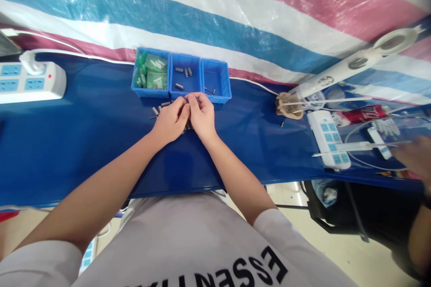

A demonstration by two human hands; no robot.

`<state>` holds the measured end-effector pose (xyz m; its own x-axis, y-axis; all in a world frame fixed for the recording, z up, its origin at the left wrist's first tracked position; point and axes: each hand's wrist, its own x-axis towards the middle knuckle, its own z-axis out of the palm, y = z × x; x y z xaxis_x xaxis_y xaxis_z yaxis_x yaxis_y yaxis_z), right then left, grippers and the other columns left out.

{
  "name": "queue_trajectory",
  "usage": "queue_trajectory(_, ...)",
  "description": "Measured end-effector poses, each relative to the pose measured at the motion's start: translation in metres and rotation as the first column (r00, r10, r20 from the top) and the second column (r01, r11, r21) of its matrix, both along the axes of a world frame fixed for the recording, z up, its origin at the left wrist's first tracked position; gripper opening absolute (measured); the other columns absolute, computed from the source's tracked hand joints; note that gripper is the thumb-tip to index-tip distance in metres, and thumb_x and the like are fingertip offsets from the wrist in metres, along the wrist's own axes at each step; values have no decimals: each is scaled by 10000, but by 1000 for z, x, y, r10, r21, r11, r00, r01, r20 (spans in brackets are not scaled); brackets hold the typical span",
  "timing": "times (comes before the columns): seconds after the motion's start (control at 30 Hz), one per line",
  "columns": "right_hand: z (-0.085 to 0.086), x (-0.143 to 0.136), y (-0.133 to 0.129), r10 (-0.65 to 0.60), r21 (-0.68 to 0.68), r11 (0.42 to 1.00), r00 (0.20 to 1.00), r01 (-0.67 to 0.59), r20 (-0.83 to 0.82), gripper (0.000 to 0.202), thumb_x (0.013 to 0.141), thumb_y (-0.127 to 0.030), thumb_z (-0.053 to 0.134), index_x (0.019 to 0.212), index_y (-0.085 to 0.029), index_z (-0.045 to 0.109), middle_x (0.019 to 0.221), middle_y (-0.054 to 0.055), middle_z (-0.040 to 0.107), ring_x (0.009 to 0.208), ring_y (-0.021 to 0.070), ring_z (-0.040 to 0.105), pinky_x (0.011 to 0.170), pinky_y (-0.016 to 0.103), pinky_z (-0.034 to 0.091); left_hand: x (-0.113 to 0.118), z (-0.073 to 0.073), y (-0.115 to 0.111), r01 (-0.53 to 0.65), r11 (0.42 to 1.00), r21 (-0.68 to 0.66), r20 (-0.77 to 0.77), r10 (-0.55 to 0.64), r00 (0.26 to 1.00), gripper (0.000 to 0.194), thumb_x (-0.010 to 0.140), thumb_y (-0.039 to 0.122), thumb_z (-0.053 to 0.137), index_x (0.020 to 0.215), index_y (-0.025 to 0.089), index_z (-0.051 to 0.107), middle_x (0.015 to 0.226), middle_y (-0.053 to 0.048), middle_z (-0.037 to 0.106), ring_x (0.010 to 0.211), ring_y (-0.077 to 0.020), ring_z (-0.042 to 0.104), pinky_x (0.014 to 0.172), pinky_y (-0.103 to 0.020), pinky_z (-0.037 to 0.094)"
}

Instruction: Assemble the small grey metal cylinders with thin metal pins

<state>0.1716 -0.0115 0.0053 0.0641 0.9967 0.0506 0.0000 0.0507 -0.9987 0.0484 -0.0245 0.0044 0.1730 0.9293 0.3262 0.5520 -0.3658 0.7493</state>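
Note:
My left hand [170,120] and my right hand [202,115] meet over the blue table, just in front of three joined blue bins. Both sets of fingers are curled and pressed together at the tips; whatever lies between them is hidden. Several small grey metal cylinders [155,110] lie on the table around and partly beneath my hands. The left bin [150,94] holds green and clear plastic packets [156,71]. In the middle bin [185,58] are several grey cylinders [186,72]. A few thin dark pins [210,91] lie in the right bin [216,63].
A white power strip [50,85] lies at far left. On the right are a brown-rimmed clear container [289,106], another power strip [332,143], a red can [365,114] and cables. Another person's hand [415,157] is at the right edge. A striped sheet [202,13] hangs behind.

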Motion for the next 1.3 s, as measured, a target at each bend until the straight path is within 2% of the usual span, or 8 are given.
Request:
queue_trajectory(0.43,-2,-1,0,8,4,1000,1000,-8,-17,323,929,-535,575,933,-217,630,767,-10,623,659,99,589,641,227,534,0,-1,1,4,1000,14,-2,-4,1000,259,1025,360,420,878,193,551,698,-4,635,634,-144,611,607,-261,389)
queue_trajectory(0.77,-2,-2,0,16,-37,999,999,-18,-48,374,907,-596,579,940,-225,616,643,-39,543,514,76,497,455,186,419,0,-1,1,12,1000,26,-39,-11,999,307,1050,392,359,903,200,548,697,-16,627,634,-160,610,603,-274,377)
queue_trajectory(0.97,2,-4,-2,47,-29,998,988,-52,-148,364,896,-589,608,915,-226,606,562,-64,468,455,74,427,408,188,384,0,0,1,-11,1000,-5,15,11,1000,387,1059,462,333,838,203,516,659,-8,600,607,-151,593,587,-265,373)
queue_trajectory(1.13,3,-6,-4,77,18,997,986,-75,-150,346,894,-561,620,907,-215,605,657,-39,543,533,78,484,467,193,447,1,1,2,-54,998,-40,116,58,992,482,1055,521,315,756,192,501,619,0,567,574,-126,560,573,-248,388)
queue_trajectory(1.3,4,-3,-4,139,72,988,988,-134,-73,253,928,-475,588,972,-229,622,792,-8,618,599,93,552,531,220,505,1,1,2,-101,994,-50,185,108,977,520,1043,560,325,761,189,557,625,-7,580,584,-129,561,560,-251,399)
